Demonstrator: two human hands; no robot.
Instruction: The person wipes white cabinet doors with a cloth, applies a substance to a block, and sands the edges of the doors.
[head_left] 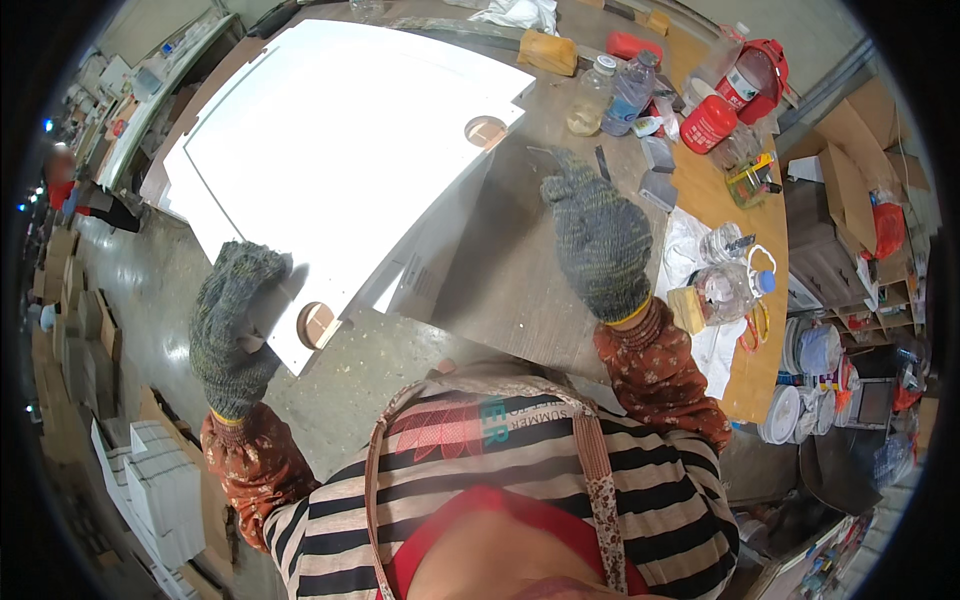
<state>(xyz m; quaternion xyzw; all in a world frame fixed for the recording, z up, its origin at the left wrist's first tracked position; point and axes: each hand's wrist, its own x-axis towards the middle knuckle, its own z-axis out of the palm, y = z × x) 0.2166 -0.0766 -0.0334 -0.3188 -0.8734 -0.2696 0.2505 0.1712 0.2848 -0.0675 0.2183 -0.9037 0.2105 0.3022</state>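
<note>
A large white panel [340, 130] with round cut-outs lies on the table, its near corner jutting past the edge. My left hand [236, 325], in a dark grey knit glove, grips the panel's left edge beside the near cut-out. Its fingers curl over the top; the thumb is partly hidden. My right hand [600, 235], gloved alike, is over the brown tabletop [480, 290] right of the panel. Its fingers are bent together, and what they hold, if anything, is hidden. A narrow dark piece [602, 163] and grey blocks [657, 188] lie close to it.
Along the table's right side stand clear bottles [592, 95], a red container [708, 124], a jar with tools [750, 182] and a large clear jug [725, 292]. A yellow block [547, 52] sits at the back. Stacked white boards [165, 490] stand on the floor at left.
</note>
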